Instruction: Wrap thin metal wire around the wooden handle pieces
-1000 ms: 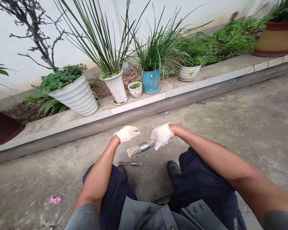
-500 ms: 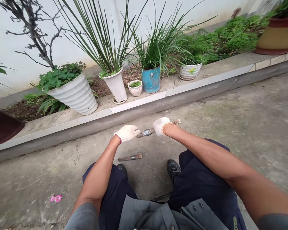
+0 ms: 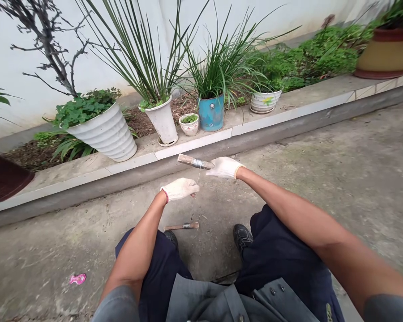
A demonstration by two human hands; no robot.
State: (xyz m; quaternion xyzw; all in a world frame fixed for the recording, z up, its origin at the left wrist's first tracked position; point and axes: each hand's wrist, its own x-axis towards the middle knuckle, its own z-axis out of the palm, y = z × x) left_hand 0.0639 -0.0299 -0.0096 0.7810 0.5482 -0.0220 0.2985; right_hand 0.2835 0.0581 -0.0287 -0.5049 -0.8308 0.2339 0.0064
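From my remote seat, I had the right hand's [image 3: 224,167] fingers wrapped round one end of a wound stick [image 3: 195,163], which pointed just past nine o'clock. At the stick's seven o'clock, the left hand [image 3: 179,189] pinched its strand [image 3: 199,176]; a second stick [image 3: 175,226] lay on the ground [image 3: 322,161] at that hand's six.

Right hand [image 3: 224,167] grips stick [image 3: 185,159] near one end. Strand [image 3: 198,163], wound round stick, runs down to left hand [image 3: 179,189], pinched on it. Second stick [image 3: 173,226], also wound, on ground [image 3: 215,205] beside left shoe [image 3: 172,240]. Pots [image 3: 211,115] line ledge [image 3: 195,142].
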